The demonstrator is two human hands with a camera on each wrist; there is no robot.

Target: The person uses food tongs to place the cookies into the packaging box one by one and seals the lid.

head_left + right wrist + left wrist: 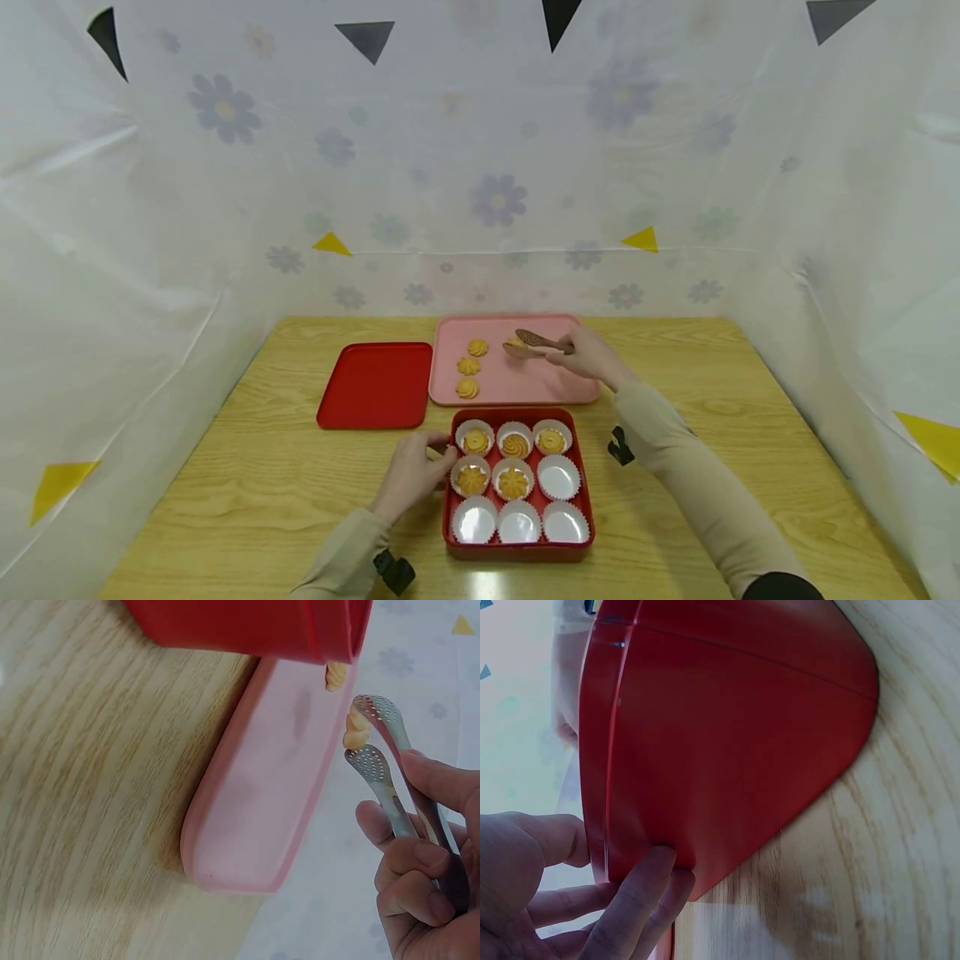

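Observation:
My right hand (591,357) grips metal tongs (380,772) with perforated tips, above the pink tray (540,379). A golden piped cookie (355,728) sits between the tips. At the left wall of the red box (519,552), my left hand (416,471) holds the rim, its fingertips (660,859) on the outer wall. White paper cups fill the box in three rows. The back row's cups and two middle-row cups hold cookies (514,446); the middle row's right cup (558,477) and the front row's cups are bare.
Three cookies (468,367) lie in a column on the left part of the pink tray. A flat red lid or tray (377,386) lies to its left on the wooden table (247,500). Behind the table hangs a flowered white sheet (465,150).

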